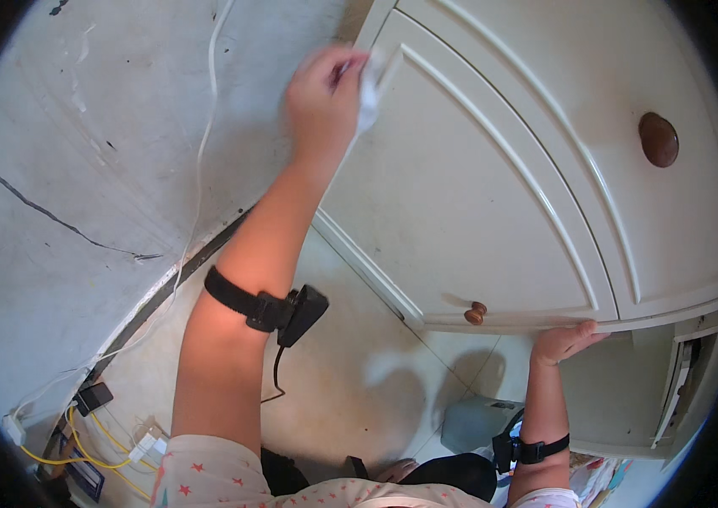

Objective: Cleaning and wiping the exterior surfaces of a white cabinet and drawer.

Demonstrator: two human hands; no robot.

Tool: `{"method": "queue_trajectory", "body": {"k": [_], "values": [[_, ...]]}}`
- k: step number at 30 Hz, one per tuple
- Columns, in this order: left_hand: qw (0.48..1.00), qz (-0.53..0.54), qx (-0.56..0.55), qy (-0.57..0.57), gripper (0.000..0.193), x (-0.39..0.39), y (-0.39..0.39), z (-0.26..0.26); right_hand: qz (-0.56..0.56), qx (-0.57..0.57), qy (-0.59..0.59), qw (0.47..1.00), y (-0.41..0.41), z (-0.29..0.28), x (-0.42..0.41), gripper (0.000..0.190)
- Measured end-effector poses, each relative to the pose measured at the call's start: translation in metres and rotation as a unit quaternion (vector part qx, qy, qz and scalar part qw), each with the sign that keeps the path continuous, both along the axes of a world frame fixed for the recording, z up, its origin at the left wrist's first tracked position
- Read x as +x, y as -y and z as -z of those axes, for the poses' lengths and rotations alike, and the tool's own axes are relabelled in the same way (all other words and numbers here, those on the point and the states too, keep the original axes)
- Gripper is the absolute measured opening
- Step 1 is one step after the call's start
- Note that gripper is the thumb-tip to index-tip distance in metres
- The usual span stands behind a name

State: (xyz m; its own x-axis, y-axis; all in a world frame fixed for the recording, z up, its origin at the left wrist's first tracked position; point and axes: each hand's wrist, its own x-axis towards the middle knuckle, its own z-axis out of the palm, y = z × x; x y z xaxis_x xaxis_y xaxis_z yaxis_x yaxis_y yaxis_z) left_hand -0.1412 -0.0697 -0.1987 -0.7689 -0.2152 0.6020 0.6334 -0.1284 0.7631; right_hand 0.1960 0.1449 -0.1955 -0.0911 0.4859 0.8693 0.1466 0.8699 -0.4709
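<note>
My left hand (324, 98) is raised at the upper middle, its fingers pinched on a white cloth or tissue (368, 105), blurred by motion. The cloth lies against the far edge of a cream cabinet door (448, 184) with raised moulding. Along the door's near edge, my right hand (563, 344) grips with its thumb over the rim, and part of the fingers is hidden. Left of that hand sits a small brown knob (476, 313). A second cream panel (594, 82) adjoins the door and bears a larger brown knob (659, 140).
A scuffed grey wall (111, 146) with a hanging white cable (209, 114) stands at left. Yellow cables (89, 454) and a black adapter (93, 399) lie in its corner. Beside my right forearm is a bluish plastic container (476, 424). The cabinet's interior (613, 387) shows at right.
</note>
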Motion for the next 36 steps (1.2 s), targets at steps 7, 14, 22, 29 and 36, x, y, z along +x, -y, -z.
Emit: {"method": "queue_trajectory", "body": {"k": [7, 14, 22, 29, 36], "values": [[0.999, 0.003, -0.037, -0.021, 0.01, -0.019, 0.005, -0.079, 0.019, 0.003, 0.0, 1.0, -0.001, -0.003, -0.001, 0.076], [0.985, 0.089, 0.097, 0.113, 0.009, 0.002, 0.002, 0.044, 0.04, 0.029, -0.024, 0.998, 0.002, -0.003, -0.007, 0.072], [0.995, 0.07, 0.046, 0.06, 0.01, 0.001, 0.008, -0.048, 0.042, 0.041, 0.0, 0.998, -0.006, 0.002, 0.001, 0.07], [0.987, 0.138, 0.078, 0.012, 0.011, -0.023, 0.008, -0.088, 0.026, 0.02, -0.009, 0.999, -0.01, 0.003, 0.001, 0.071], [0.969, 0.144, 0.084, 0.18, 0.009, -0.016, 0.016, 0.013, -0.016, 0.002, -0.018, 1.0, 0.003, 0.002, -0.003, 0.075]]}}
